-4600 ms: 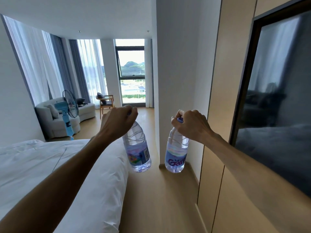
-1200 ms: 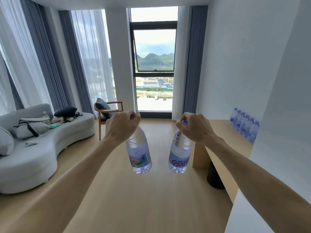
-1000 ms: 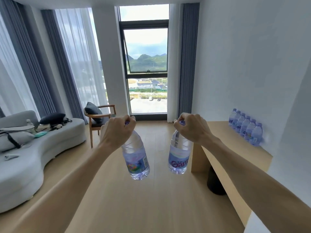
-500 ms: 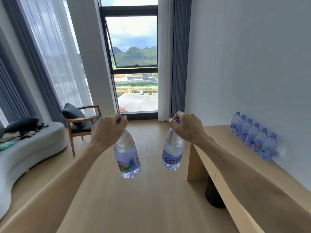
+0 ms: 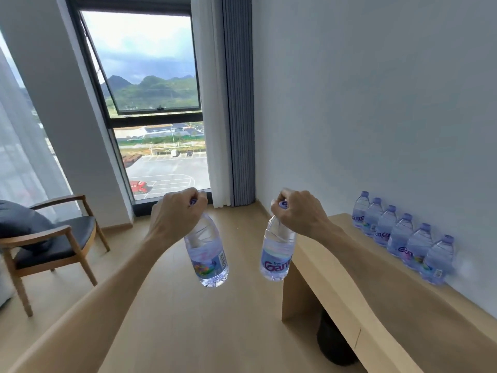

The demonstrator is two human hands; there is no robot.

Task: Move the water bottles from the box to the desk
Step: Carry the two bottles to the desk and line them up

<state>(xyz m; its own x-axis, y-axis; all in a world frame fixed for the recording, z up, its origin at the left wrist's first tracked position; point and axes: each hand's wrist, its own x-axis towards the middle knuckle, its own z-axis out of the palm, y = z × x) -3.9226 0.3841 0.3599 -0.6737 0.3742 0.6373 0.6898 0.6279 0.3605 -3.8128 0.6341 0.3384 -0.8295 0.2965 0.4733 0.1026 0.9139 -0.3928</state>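
From the head camera, both arms are stretched out in front, each carrying a bottle by its top. The left hand (image 5: 176,214) has its fingers (image 5: 197,196) curled tight round the purple cap and neck of the left bottle (image 5: 208,254), which hangs in the air over the wooden floor (image 5: 188,332), tilted a little with its base swung to the right and its barcode side showing. The right hand (image 5: 298,211) grips the same way, fingers closed over the cap of the right bottle (image 5: 277,251), which hangs nearly upright with its purple lettering facing the camera; its lower half sits just in front of the near left end of the counter (image 5: 357,267), not touching it as far as can be told. The two carried bottles are near each other but apart. On the counter, pushed back against the white wall (image 5: 376,103), stands a row of six bottles (image 5: 400,235), all upright, capped, side by side and touching or nearly so, running from the far end toward the camera. Under the counter a dark round object (image 5: 333,343) stands on the floor, partly hidden. Off to the left sits a wooden armchair (image 5: 51,246) with a dark cushion, and straight ahead a tall window (image 5: 150,103) looks out on green hills and a car park, with a grey curtain (image 5: 238,103) hanging beside it.
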